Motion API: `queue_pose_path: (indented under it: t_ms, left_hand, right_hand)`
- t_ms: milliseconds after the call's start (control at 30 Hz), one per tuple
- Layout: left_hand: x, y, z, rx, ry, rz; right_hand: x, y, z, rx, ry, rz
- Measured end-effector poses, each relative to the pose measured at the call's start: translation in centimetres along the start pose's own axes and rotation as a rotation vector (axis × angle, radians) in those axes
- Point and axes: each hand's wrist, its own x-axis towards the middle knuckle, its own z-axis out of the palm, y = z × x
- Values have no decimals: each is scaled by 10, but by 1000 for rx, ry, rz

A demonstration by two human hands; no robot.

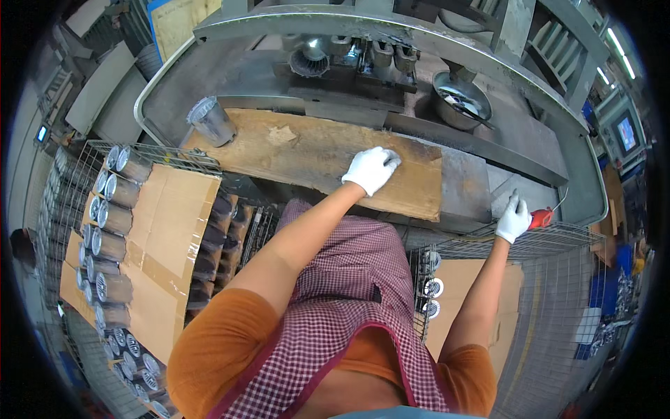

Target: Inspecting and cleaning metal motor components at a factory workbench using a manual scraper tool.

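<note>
My left hand (372, 170) wears a white glove and rests on a brown cardboard-covered board (314, 150). Its fingers are curled; anything inside them is hidden. At the right, my white-gloved right hand (514, 220) has its fingers stretched forward over the edge of the metal bench, right beside a red object (541, 218). Whether the hand touches that object is unclear. A grey, cup-shaped metal part (211, 121) with a ribbed end lies tilted at the board's left end. Another ribbed metal part (309, 63) sits in the machine fixture (380, 59) beyond the board.
Left of me, a wire cage (150, 150) holds rows of cylindrical metal parts (112, 244) on cardboard (171, 237). On the right stands another wire basket (558, 279) with cardboard and several round parts. A metal bowl (461, 101) with a dark-handled tool sits at the back right.
</note>
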Motion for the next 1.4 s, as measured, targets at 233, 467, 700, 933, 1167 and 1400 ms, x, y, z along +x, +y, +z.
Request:
queue_pose_path:
  t_ms: [233,467,700,933,1167,1400]
  left_hand:
    - [-1,-9,7,-1,28,9]
    - [-2,-7,1,-1,-3,-8]
    - [-2,-4,1,19,5,-7]
    - [-5,-4,-4,4,-1,-37]
    - [-1,-4,7,18,12,6]
    - [-2,-9,-1,7,40,21]
  right_hand:
    - [-14,20,-25,167,-180,35]
    - [-1,0,-6,6,-80,26]
    - [-14,16,-18,138,-87,54]
    - [-11,4,-13,52,-61,41]
    - [-8,14,-2,5,-25,-5]
    - [-8,7,-21,194,-55,-13]
